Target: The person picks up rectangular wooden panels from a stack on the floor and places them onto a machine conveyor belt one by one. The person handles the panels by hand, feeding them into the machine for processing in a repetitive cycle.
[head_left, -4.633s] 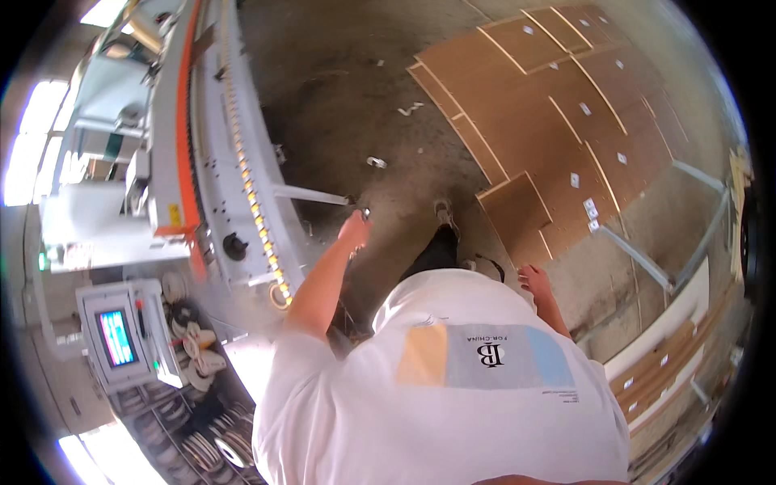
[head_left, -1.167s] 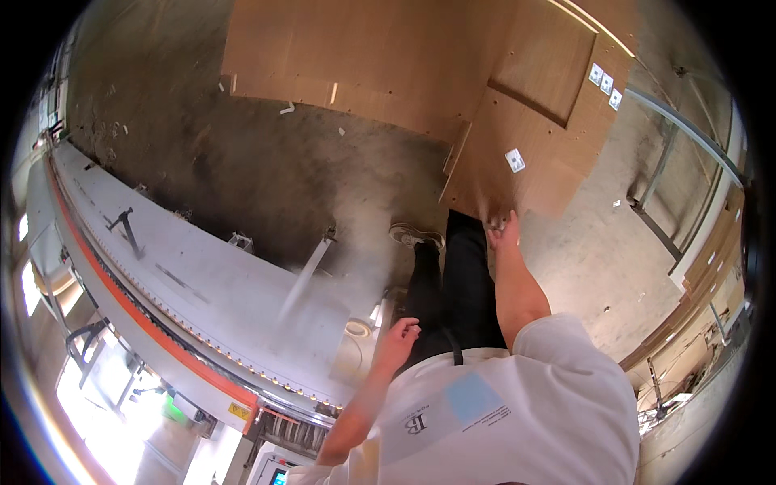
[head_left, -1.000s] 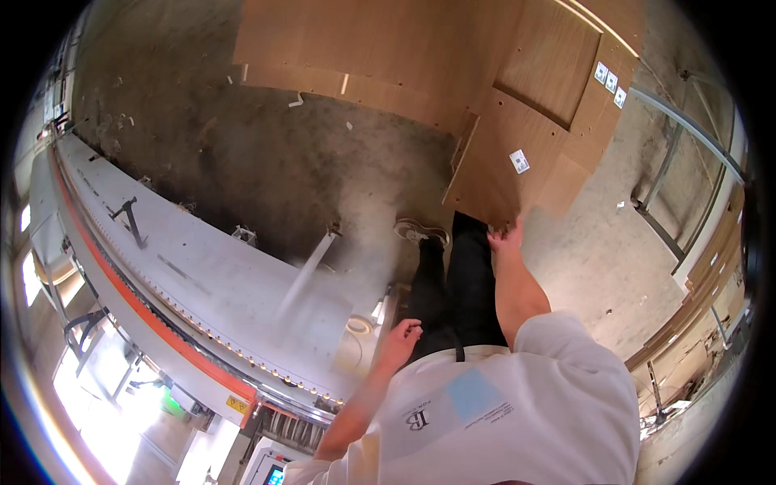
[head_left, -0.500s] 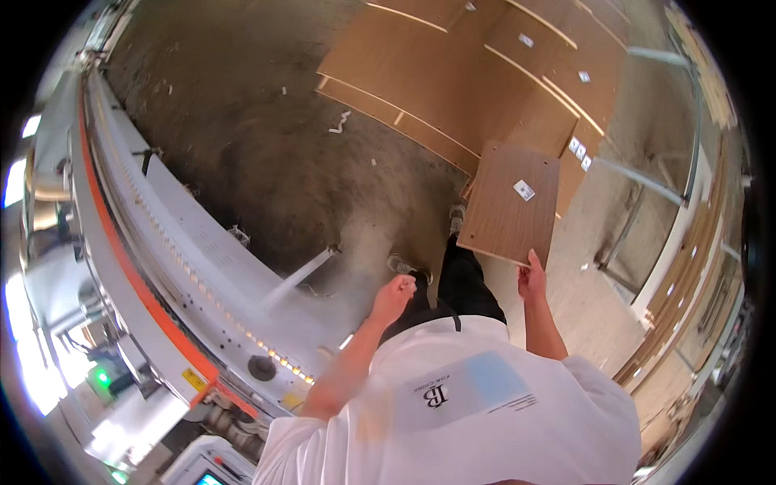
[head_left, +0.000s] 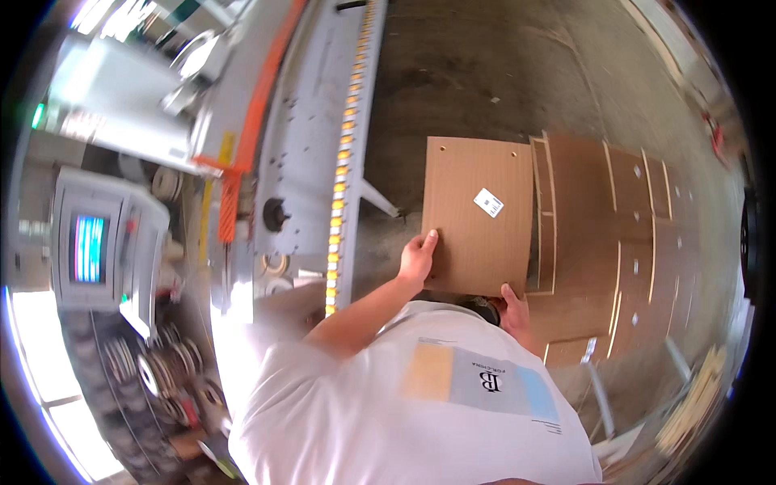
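A brown wood-grain panel [head_left: 473,250] with a white label [head_left: 488,203] and small holes near its corners is held in front of my body. Its left edge is gripped by my left hand [head_left: 418,257], the thumb lying on the top face. My right hand [head_left: 513,314] grasps the near edge close to the right corner, thumb on top. The fingers beneath the panel are hidden.
On my left runs a long grey machine with a row of yellow rollers [head_left: 340,162] and an orange strip [head_left: 267,77]. A control screen [head_left: 90,249] stands at far left, above edge-band reels [head_left: 153,372]. Stacked brown panels [head_left: 586,250] lie to my right.
My body has turned toward the machine, whose rollers are now nearer the panel. My left hand, earlier closed and away from the panel, has taken hold of its left edge.
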Action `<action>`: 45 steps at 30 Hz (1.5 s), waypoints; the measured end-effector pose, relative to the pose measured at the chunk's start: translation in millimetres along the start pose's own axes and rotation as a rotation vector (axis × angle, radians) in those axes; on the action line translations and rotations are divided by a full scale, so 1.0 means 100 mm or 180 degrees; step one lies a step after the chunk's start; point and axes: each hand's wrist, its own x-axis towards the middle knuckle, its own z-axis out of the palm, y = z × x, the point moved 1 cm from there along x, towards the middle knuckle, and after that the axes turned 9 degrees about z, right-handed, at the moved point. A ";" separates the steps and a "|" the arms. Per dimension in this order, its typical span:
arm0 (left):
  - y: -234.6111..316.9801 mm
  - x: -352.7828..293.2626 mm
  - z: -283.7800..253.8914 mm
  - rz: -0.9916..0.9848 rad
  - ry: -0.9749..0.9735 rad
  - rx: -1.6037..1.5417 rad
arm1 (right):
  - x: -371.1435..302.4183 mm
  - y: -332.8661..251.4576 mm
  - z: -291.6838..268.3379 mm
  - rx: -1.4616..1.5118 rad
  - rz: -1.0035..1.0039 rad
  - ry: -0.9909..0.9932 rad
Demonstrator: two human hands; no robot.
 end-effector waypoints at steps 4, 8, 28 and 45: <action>-0.19 -0.01 -0.98 -0.0065 0.0898 -0.0412 | 0.50 -0.05 0.39 -0.1525 0.0694 -0.0477; -0.55 -0.03 -1.85 0.0126 0.1493 -0.1328 | 0.65 -0.13 0.96 -0.2119 0.0601 -0.0479; -1.14 0.40 -3.18 -0.0025 0.3500 -0.3347 | 1.09 0.12 0.24 -0.3743 0.0412 -0.0203; -0.60 2.15 -3.46 -0.0061 0.2128 -0.2075 | 0.00 0.52 -1.44 -0.2920 -0.0067 0.1275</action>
